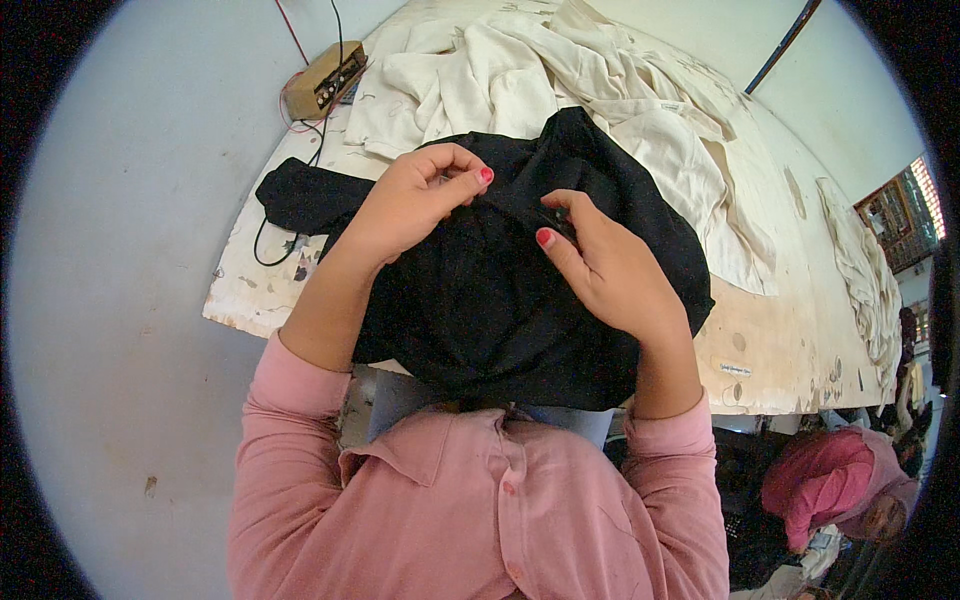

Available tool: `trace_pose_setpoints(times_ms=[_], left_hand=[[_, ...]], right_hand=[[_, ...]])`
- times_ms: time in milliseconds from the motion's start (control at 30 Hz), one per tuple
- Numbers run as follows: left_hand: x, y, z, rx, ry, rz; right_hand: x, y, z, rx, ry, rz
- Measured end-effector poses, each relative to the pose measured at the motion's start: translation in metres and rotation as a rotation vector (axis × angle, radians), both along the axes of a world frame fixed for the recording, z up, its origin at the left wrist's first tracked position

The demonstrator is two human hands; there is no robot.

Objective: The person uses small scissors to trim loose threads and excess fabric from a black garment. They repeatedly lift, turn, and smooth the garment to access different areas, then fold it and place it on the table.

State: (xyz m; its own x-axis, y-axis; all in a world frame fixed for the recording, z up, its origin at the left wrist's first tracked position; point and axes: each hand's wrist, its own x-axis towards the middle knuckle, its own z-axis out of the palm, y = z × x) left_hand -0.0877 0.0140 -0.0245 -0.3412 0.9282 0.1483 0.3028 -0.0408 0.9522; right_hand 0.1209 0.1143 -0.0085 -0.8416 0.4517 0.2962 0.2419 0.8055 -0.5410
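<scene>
A black garment [470,290] lies bunched over the near edge of the table and hangs toward my lap. One sleeve-like part of it [310,200] stretches out to the left. Above the middle of the cloth, my left hand [415,200] has its fingers curled in and its thumb brought against them; anything pinched there is too small to make out. My right hand [610,265] is over the right part of the garment, thumb and index finger apart, with black cloth showing between them. Its other fingers are mostly hidden.
Cream garments [480,75] are heaped across the back of the worn wooden table [770,350]. A tan box with knobs and cables [325,80] stands at the far left by the wall. More cream cloth [855,270] hangs at the right edge. A person in pink [825,480] bends at lower right.
</scene>
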Motion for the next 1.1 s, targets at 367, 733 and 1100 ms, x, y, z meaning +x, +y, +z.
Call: trace_pose_setpoints(times_ms=[367,733,1100], left_hand=[[0.003,0.002,-0.001,0.184,0.038,0.016],[0.005,0.007,0.002,0.218,0.124,0.026],[-0.056,-0.055,0.005,0.132,0.539,0.837]], right_hand=[[-0.036,0.004,0.005,-0.013,0.111,0.077],[-0.044,0.009,0.000,-0.075,0.143,0.129],[-0.001,0.001,-0.010,-0.358,0.033,-0.032]])
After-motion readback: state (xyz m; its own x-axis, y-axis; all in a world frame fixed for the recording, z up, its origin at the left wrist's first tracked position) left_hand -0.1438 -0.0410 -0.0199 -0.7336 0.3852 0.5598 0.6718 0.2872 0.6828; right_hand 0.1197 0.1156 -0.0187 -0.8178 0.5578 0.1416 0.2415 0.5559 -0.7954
